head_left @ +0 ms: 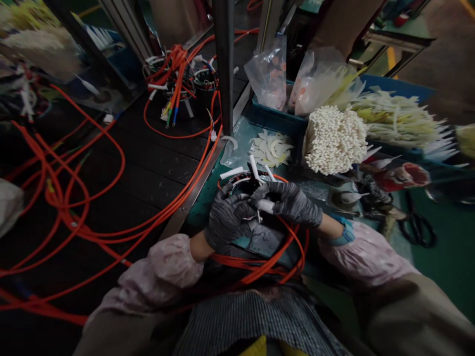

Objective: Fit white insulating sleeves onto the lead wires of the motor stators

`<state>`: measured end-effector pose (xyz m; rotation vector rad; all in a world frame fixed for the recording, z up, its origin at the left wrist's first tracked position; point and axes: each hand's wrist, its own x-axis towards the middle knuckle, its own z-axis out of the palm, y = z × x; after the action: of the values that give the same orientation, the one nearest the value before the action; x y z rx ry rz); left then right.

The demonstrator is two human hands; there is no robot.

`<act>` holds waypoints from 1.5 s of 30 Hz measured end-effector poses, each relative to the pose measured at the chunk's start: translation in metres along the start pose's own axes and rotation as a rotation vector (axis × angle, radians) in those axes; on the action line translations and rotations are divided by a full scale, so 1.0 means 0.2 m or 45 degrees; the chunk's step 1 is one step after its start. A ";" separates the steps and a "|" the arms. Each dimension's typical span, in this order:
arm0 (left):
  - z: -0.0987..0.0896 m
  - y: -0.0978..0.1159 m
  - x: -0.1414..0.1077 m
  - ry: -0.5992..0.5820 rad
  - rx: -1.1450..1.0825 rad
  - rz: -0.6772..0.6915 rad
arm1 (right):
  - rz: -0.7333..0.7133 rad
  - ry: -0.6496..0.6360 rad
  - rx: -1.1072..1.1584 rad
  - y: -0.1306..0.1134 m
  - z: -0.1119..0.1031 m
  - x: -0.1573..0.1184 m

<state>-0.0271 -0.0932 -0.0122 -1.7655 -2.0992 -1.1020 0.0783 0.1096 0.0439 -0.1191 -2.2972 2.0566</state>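
My left hand (227, 220), in a grey knitted glove, has its fingers curled in at the near side of a wound wire ring (241, 179). What it grips is hidden by the fingers. My right hand (295, 202), gloved alike, meets it fingertip to fingertip and pinches a short white tube (265, 205). A thin pale lead (259, 215) hangs below the fingertips. Out of the ring's far side stick white sleeves (254, 167), some upright and some tilted. Thick orange cables (267, 269) loop below both hands, across my lap.
On the left, a dark slatted surface (148, 173) carries orange cables and another wire ring bundle (178, 81). Cut pale strips (272, 148) lie beyond my hands. To the right are a bundle of white tubes (336, 141), a blue bin (393, 86) and black scissors (417, 227). A metal post (223, 69) stands ahead.
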 end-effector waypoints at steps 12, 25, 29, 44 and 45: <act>0.00 0.03 0.02 0.112 0.020 0.033 | -0.287 0.016 -0.262 0.07 0.01 -0.04; 0.01 -0.01 0.01 0.054 -0.020 0.065 | -0.047 0.217 -0.155 0.05 -0.01 -0.06; 0.02 -0.01 0.01 0.083 -0.008 0.071 | -0.130 0.248 -0.198 0.07 0.02 -0.07; 0.02 -0.01 0.01 0.091 -0.055 0.066 | -0.224 0.157 -0.289 0.11 0.01 -0.10; 0.02 -0.01 0.01 0.109 -0.060 0.068 | -0.310 0.075 -0.361 0.12 0.01 -0.11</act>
<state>-0.0275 -0.0890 -0.0145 -1.7516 -1.9805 -1.1998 0.0999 0.1087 0.0199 0.0844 -2.4154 1.5883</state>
